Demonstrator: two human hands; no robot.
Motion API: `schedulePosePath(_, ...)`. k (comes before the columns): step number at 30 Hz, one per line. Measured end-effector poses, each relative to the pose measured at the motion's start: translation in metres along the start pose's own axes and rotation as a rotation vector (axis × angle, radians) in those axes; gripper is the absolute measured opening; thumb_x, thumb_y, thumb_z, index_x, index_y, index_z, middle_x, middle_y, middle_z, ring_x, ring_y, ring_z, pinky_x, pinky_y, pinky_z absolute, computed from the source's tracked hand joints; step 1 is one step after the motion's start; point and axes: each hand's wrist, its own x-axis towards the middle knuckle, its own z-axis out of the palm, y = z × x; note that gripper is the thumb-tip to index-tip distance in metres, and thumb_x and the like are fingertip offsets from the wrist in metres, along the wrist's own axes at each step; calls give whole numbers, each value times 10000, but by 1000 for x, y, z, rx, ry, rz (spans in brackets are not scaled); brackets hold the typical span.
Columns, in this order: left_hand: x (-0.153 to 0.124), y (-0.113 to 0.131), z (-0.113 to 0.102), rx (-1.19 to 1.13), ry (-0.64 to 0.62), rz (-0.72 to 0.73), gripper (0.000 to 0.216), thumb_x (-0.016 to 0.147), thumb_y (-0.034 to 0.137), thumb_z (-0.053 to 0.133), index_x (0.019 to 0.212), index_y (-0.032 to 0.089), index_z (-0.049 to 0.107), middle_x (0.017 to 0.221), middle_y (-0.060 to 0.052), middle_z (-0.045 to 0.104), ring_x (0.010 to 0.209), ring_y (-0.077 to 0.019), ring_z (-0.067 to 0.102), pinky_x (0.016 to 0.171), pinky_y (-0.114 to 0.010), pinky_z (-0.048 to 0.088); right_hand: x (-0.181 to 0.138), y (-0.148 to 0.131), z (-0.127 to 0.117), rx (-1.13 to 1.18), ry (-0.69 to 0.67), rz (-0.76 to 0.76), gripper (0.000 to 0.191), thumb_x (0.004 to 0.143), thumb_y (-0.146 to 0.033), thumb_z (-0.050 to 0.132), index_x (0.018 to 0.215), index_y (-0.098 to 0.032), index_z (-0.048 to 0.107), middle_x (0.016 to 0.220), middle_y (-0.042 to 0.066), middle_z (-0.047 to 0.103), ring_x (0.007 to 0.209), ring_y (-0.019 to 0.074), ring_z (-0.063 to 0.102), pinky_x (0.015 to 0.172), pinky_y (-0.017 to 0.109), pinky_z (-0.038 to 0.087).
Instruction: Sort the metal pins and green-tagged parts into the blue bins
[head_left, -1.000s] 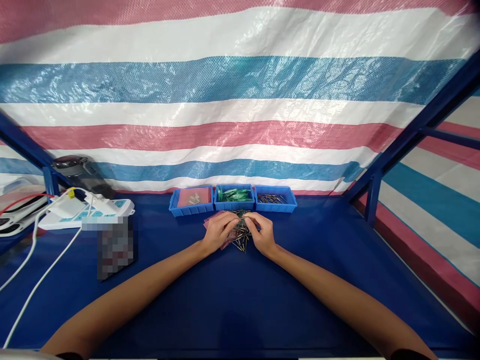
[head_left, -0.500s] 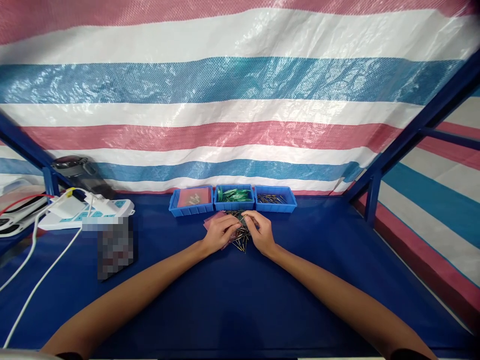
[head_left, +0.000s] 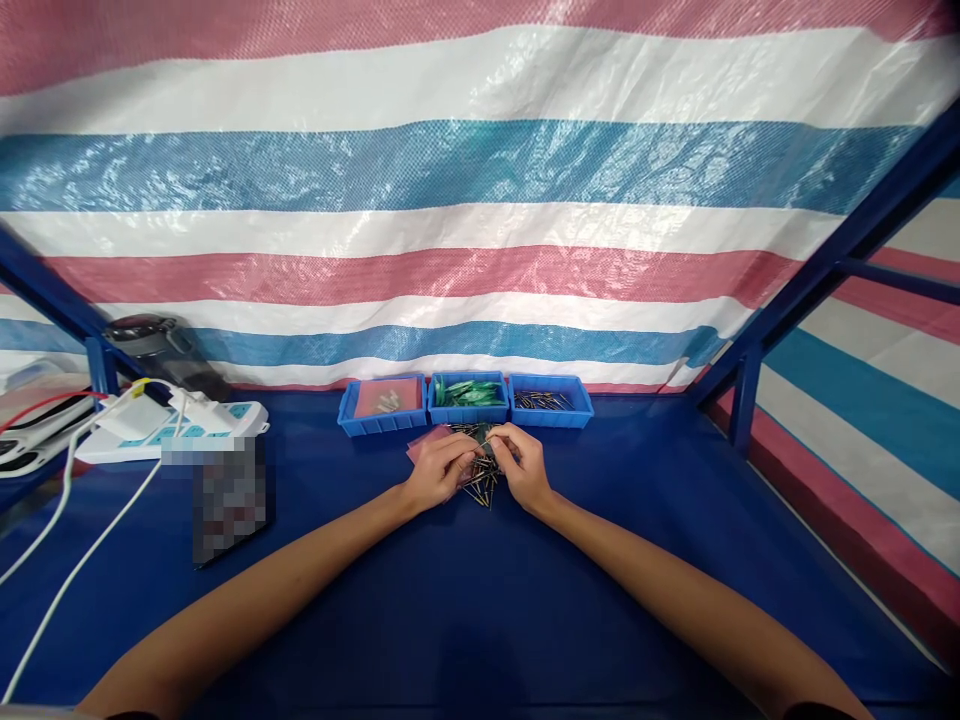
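Note:
My left hand point(head_left: 441, 468) is closed in a pinch over the left side of a pile of slim dark-and-gold metal bits point(head_left: 482, 492). What its fingertips hold, if anything, is too small to make out. Opposite it, my right hand point(head_left: 526, 466) pinches a thin metal bit point(head_left: 490, 440) between thumb and forefinger. A pink plastic sheet or bag point(head_left: 421, 446) lies partly under my left hand. Behind the hands, a small dark green patch point(head_left: 481, 432) shows among the bits; its kind is unclear.
Three blue bins stand behind the pile: the left bin point(head_left: 382, 424) has a pink sheet and small pale parts, the middle bin point(head_left: 469, 413) green packets, the right bin point(head_left: 553, 417) slim metal pieces. At left are a power strip point(head_left: 251, 418), dark jug point(head_left: 169, 355) and blurred dark device point(head_left: 232, 500).
The fingers of both hands have shifted slightly over the pile, and a thin bit shows more plainly at my right fingertips. The bins and pile stay in place.

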Motion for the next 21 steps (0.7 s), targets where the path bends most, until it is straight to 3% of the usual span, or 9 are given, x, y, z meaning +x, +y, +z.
schedulePosePath(11, 0, 5, 3, 105, 180, -187, 140, 887, 236, 523, 865, 148, 630, 798, -43, 670, 703, -126, 614, 673, -223, 474, -1, 0, -2, -27, -26, -25, 216, 915, -288, 433, 772, -175, 549, 684, 4, 481, 580, 114, 444, 540, 237, 356)
schedulePosePath(21, -2, -1, 3, 36, 180, -84, 130, 866, 220, 563, 790, 149, 640, 716, -31, 672, 655, -117, 617, 621, -207, 476, -1, 2, -1, -27, -48, -20, 224, 917, -305, 424, 786, -173, 548, 685, 7, 477, 575, 114, 440, 534, 234, 360)
